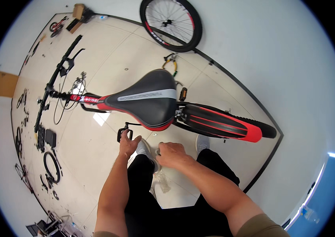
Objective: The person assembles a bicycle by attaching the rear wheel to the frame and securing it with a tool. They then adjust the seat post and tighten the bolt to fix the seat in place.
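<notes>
A bicycle lies across the view below me, its black saddle [147,98] with a grey stripe and red edge in the middle. My left hand [128,145] is at the black pedal [120,135], fingertips over its near side and thumb spread away from them. The crank arm [135,124] runs from the pedal toward the frame, partly under the saddle. My right hand [171,154] is curled closed just below the saddle's rear. A small greyish thing shows at its fingers, too small to name. The other pedal [183,94], with an orange reflector, sticks out on the far side.
A black and red rear mudguard [223,124] covers the rear tyre [269,131] at right. Handlebars [51,85] stand at left. A loose wheel [169,23] leans on the wall, with yellow-handled pliers [170,63] near it. Several bike parts lie at left; a clear plastic bag [162,182] lies between my feet.
</notes>
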A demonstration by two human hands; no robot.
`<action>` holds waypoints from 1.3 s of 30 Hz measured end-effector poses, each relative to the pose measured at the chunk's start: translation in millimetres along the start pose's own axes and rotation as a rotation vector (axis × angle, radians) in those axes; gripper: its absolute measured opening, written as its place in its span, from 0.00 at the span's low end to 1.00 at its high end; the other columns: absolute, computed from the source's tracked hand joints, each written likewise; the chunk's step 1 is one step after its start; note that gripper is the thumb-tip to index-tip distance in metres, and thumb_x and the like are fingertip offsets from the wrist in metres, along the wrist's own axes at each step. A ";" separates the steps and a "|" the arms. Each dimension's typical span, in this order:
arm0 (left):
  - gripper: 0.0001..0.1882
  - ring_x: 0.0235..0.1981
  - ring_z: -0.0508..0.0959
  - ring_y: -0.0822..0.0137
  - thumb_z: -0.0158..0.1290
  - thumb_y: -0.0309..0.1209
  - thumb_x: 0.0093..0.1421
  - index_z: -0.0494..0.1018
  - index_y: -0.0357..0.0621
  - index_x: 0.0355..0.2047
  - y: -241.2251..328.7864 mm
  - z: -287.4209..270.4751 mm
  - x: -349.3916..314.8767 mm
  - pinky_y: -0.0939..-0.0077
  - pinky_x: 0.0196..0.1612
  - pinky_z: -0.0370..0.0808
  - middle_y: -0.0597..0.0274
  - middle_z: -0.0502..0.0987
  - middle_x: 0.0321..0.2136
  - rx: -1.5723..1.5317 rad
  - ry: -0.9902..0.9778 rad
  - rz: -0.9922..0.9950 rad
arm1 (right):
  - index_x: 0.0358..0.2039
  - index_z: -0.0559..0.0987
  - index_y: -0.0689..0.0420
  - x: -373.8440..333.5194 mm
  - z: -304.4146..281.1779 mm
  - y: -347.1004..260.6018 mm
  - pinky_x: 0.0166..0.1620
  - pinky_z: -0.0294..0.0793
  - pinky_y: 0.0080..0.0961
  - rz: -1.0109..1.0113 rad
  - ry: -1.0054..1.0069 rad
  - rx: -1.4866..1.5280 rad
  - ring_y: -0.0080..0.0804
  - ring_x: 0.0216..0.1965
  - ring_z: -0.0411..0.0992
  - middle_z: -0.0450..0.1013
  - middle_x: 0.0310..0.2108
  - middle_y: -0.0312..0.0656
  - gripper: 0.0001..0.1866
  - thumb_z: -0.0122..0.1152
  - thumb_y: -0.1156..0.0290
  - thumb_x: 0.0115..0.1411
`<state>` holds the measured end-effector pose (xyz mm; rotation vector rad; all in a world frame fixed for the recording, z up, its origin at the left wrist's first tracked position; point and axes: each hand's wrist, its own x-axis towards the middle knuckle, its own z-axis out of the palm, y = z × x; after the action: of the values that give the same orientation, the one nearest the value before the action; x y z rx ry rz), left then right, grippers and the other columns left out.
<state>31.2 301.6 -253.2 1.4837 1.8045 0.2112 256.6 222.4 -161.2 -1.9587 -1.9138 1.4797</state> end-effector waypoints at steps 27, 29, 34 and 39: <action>0.47 0.64 0.66 0.37 0.65 0.48 0.52 0.62 0.27 0.64 -20.8 9.6 6.5 0.56 0.67 0.65 0.27 0.65 0.61 0.093 0.007 0.049 | 0.41 0.80 0.63 4.4 9.4 2.2 0.51 0.76 0.47 0.022 -0.005 -0.052 0.55 0.45 0.79 0.81 0.39 0.57 0.19 0.61 0.60 0.57; 0.49 0.65 0.65 0.37 0.64 0.49 0.52 0.61 0.28 0.66 -15.3 6.1 4.4 0.56 0.67 0.64 0.26 0.64 0.62 0.107 -0.045 0.042 | 0.42 0.80 0.63 2.1 7.6 4.2 0.51 0.76 0.47 0.018 0.000 -0.071 0.56 0.44 0.79 0.81 0.39 0.57 0.19 0.61 0.60 0.57; 0.50 0.65 0.65 0.37 0.64 0.51 0.53 0.60 0.28 0.67 -0.8 -3.6 -0.9 0.56 0.68 0.64 0.26 0.64 0.62 0.068 -0.106 0.035 | 0.41 0.79 0.64 0.6 5.0 4.3 0.51 0.76 0.48 0.007 -0.007 -0.055 0.57 0.44 0.79 0.80 0.38 0.58 0.20 0.62 0.60 0.56; 0.49 0.67 0.65 0.42 0.63 0.54 0.54 0.64 0.30 0.66 -9.4 -2.8 5.8 0.59 0.69 0.62 0.31 0.63 0.65 0.093 -0.043 -0.006 | 0.41 0.79 0.64 2.2 10.2 2.4 0.51 0.76 0.48 -0.013 0.018 -0.060 0.58 0.43 0.79 0.80 0.38 0.59 0.19 0.61 0.61 0.56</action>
<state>22.1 304.8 -259.2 1.5358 1.8053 0.0925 251.7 217.7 -169.5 -1.9730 -1.9825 1.4133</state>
